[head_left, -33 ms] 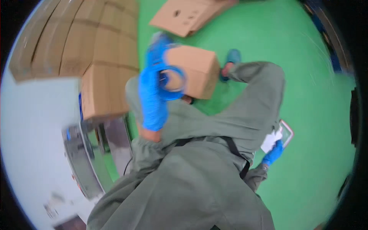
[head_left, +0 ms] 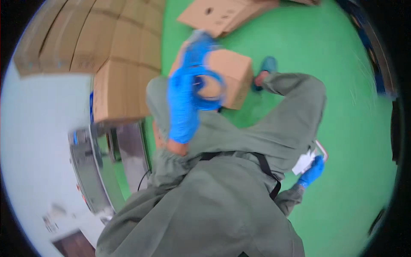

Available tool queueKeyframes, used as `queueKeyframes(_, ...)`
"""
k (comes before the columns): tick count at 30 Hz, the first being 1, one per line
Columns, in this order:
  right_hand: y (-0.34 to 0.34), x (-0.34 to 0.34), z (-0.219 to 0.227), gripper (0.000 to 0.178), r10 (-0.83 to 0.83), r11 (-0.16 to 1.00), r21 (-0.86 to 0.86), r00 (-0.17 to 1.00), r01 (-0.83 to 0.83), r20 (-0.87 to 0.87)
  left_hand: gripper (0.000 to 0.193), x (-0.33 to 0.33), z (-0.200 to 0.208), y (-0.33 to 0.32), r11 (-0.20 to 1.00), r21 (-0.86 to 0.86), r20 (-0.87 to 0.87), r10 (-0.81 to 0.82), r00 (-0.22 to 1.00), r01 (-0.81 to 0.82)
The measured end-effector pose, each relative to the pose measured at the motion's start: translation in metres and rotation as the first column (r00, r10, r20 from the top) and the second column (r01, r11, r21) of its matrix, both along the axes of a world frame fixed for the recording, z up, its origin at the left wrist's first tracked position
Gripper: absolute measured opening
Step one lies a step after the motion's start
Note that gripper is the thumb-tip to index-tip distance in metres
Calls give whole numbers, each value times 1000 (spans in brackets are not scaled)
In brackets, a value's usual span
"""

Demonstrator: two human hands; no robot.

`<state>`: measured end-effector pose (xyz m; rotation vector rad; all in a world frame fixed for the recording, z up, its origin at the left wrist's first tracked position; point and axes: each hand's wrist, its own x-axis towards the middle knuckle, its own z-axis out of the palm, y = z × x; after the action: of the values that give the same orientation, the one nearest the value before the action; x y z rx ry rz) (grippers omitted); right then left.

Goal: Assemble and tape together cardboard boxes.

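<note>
My left hand (head_left: 184,105), in a blue glove, is closed round a blue tape dispenser (head_left: 198,53) with a ring-shaped roll of tape (head_left: 219,97) at its side. Motion blurs it. The dispenser is above a closed brown cardboard box (head_left: 233,70) that stands on the floor between my legs; whether the two touch, I cannot tell. Low at my right side, my gloved right hand (head_left: 313,171) is closed on white paper (head_left: 303,163). Just beyond its fingers shows a flat item with a pale, reddish rim (head_left: 323,150), partly hidden by the hand and my leg.
Stacked cardboard boxes (head_left: 128,38) fill the far left. Flattened cardboard (head_left: 214,16) lies at the far edge of the green floor (head_left: 317,47). A grey metal machine (head_left: 87,150) stands at my left. My foot in a teal shoe (head_left: 269,65) is beside the box.
The whole view has shifted, so the boxes, the floor items and both hands appear a little further right. Both hands keep their hold.
</note>
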<state>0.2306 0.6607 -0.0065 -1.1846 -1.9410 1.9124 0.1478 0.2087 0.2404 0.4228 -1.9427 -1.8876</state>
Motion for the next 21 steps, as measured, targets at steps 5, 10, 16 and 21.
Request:
queueKeyframes(5, -128, -130, 166, 32, 422, 897, 22, 840, -442, -342, 50, 7, -16, 15, 977, 30, -165, 211, 963, -209)
queueKeyframes(10, -307, -102, 241, 38, 720, 419, -138, 421, -898, -552, 50, 34, -6, 5, 873, -348, -280, 251, 927, -341)
queueKeyframes(16, -326, -144, 217, 50, 807, 350, -376, 480, -858, -343, 41, 67, -2, 8, 695, -665, -232, 155, 960, -273)
queueKeyframes(21, -368, -166, 232, 60, 764, 487, -408, 603, -772, -229, 37, 131, -21, -117, 966, 25, -468, 240, 851, -259)
